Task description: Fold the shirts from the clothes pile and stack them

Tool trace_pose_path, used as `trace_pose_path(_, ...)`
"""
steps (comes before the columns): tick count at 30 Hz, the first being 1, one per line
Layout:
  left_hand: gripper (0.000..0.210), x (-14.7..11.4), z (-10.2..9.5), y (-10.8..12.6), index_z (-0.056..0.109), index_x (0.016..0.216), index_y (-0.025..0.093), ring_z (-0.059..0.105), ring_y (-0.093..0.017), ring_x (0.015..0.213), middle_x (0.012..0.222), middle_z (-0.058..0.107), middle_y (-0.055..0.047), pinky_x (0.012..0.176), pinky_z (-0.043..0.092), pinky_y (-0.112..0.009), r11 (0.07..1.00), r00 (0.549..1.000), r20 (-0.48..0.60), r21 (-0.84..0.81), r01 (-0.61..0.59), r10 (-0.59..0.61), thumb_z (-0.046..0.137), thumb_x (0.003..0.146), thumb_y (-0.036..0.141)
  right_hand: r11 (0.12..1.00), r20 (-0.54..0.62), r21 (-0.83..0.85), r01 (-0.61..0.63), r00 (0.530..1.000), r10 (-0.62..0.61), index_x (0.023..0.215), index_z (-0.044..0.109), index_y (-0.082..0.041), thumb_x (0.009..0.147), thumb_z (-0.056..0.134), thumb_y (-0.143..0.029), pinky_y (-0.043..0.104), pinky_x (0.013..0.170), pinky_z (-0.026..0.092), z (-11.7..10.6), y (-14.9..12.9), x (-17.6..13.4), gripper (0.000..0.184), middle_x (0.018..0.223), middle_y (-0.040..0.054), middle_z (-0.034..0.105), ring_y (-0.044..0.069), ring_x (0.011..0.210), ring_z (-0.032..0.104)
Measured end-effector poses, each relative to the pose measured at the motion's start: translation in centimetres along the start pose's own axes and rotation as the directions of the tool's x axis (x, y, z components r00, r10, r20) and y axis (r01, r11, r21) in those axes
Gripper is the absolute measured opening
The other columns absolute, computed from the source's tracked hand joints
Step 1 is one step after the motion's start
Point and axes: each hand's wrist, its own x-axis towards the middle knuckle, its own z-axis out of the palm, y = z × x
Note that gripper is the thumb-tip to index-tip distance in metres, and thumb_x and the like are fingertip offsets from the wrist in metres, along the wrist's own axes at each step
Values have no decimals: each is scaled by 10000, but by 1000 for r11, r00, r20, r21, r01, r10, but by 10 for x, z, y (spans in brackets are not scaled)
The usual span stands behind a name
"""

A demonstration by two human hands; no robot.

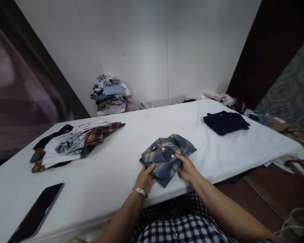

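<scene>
A blue and tan plaid shirt (pixel 168 155) with white buttons lies bunched near the front edge of the white-covered table (pixel 121 145). At its lower left corner my left hand (pixel 145 177) pinches the cloth, thumb on top and fingers underneath; a silver bracelet circles that wrist. My right hand (pixel 187 168) grips the shirt's right side, its thumb close to a button. The collar faces up and part of the cloth rests on the table. Fingers under the fabric are partly hidden.
Dark navy folded clothing (pixel 226 122) sits at the right. A loose heap of mixed garments (pixel 73 143) lies at the left, with a black phone (pixel 38 212) nearer me. Beyond the table rises a tall clothes pile (pixel 111 94) against the wall; more clothes (pixel 221 98) lie at back right.
</scene>
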Motion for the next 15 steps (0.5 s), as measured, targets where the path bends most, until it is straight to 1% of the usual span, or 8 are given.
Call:
trace_pose_path(2, 415, -2, -3, -3, 536, 1149, 160, 697, -187, 734, 940, 716, -86, 683, 579, -320, 1000, 1000, 3, 10, 5, -5, 686, 763, 175, 999, -10, -27, -29, 1000, 29, 915, 647, -169, 673, 751, -227, 202, 393, 471, -2, -1, -3, 270, 723, 10, 721, 145, 544, 645)
trace_pose_path(4, 430, -3, -3, -6, 519, 1151, 157, 692, -181, 720, 928, 714, -86, 658, 577, -310, 1000, 1000, -14, 29, -8, 8, 679, 752, 139, 999, -4, -34, -43, 999, 43, 975, 645, -179, 696, 752, -259, 221, 440, 511, -4, 0, -4, 310, 789, 25, 735, 162, 601, 670)
trace_pose_path(7, 431, -4, -1, -6, 500, 1154, 149, 686, -173, 700, 933, 709, -95, 637, 572, -303, 997, 999, -34, 77, -7, 10, 670, 758, 138, 999, -15, -17, -40, 999, 40, 969, 645, -163, 691, 723, -159, 254, 544, 565, -6, 2, -1, 289, 805, 38, 739, 173, 647, 686)
trace_pose_path(9, 389, -5, 2, -2, 506, 1142, 145, 681, -166, 684, 953, 703, -106, 622, 568, -297, 992, 1000, -31, 130, 4, 0, 658, 791, 209, 999, -2, 15, -33, 999, 33, 938, 648, -147, 676, 689, -97, 273, 612, 584, -6, -2, 0, 269, 800, 47, 738, 178, 666, 690)
trace_pose_path(11, 367, -6, 3, 3, 528, 1116, 139, 675, -161, 670, 993, 694, -125, 595, 557, -285, 978, 1000, -24, 207, 4, 1, 626, 826, 342, 999, 47, 51, -16, 999, 13, 928, 652, -139, 677, 674, -97, 291, 671, 590, -7, -11, -1, 256, 817, 56, 739, 187, 703, 697)
trace_pose_path(12, 387, -6, 3, 6, 544, 1100, 139, 675, -164, 680, 1027, 686, -135, 587, 551, -280, 966, 1000, -21, 257, -15, 22, 601, 834, 415, 998, 75, 65, -3, 997, -2, 929, 655, -135, 681, 672, -108, 296, 694, 590, -7, -17, -2, 250, 824, 60, 739, 192, 721, 699)
trace_pose_path(14, 441, -5, 0, 9, 577, 1063, 145, 683, -187, 752, 1099, 666, -142, 605, 552, -287, 911, 992, -15, 397, -110, 126, 559, 826, 516, 996, 116, 81, 26, 993, -35, 927, 663, -128, 685, 668, -127, 298, 722, 587, -8, -34, -6, 241, 821, 62, 739, 192, 729, 699)
trace_pose_path(15, 453, -3, -2, 9, 595, 1046, 149, 684, -206, 813, 1120, 661, -138, 646, 559, -305, 853, 979, 2, 490, -180, 206, 556, 812, 536, 995, 130, 87, 42, 990, -53, 923, 666, -128, 686, 664, -133, 295, 729, 586, -9, -44, -8, 237, 816, 61, 739, 190, 726, 699)
